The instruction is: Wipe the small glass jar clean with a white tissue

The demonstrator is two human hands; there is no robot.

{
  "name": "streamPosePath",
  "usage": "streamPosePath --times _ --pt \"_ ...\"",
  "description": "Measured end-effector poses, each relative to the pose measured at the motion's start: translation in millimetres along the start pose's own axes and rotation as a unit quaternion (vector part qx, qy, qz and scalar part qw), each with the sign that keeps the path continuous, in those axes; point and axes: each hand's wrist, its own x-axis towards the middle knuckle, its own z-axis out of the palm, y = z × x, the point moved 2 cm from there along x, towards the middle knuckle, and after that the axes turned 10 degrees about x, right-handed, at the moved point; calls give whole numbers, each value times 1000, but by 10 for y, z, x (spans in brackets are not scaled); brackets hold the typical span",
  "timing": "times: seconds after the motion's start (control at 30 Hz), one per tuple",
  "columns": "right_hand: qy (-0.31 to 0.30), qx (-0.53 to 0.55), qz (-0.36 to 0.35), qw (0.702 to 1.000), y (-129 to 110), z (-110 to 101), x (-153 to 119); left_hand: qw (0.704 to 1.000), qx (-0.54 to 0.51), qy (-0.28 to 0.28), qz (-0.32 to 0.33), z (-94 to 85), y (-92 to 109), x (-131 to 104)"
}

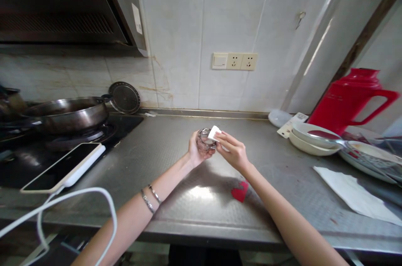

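Note:
Over the middle of the metal counter, my left hand (195, 152) is wrapped round a small clear glass bowl (205, 144), its mouth tilted up toward me. My right hand (234, 151) pinches a small white wad (214, 133), perhaps folded tissue, at the right side of the bowl's rim. Whether the wad presses on the glass or sits just inside the rim, I cannot tell. On the counter below my right forearm lies a red paper piece (240, 191) shaped like a heart.
A pan (70, 114) sits on the stove at left, with a phone (63, 167) and its white cable (91, 190) nearer me. At right stand a red thermos (348, 98), stacked bowls (314, 142) and a patterned plate (370, 157). A white paper sheet (354, 193) lies in front.

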Motion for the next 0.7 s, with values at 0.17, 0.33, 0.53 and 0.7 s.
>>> streamPosePath --times 0.17,0.33,0.53,0.7 --pt "51 1 56 997 -30 3 10 997 73 -24 0 38 5 -30" --pt "58 8 81 995 -44 24 -1 990 138 -27 -16 120 -3 -62" --pt "43 7 66 997 -57 38 -21 987 163 -9 7 117 -48 -38" --pt "10 -2 44 999 -62 22 -6 985 173 -16 17 128 -33 -32"
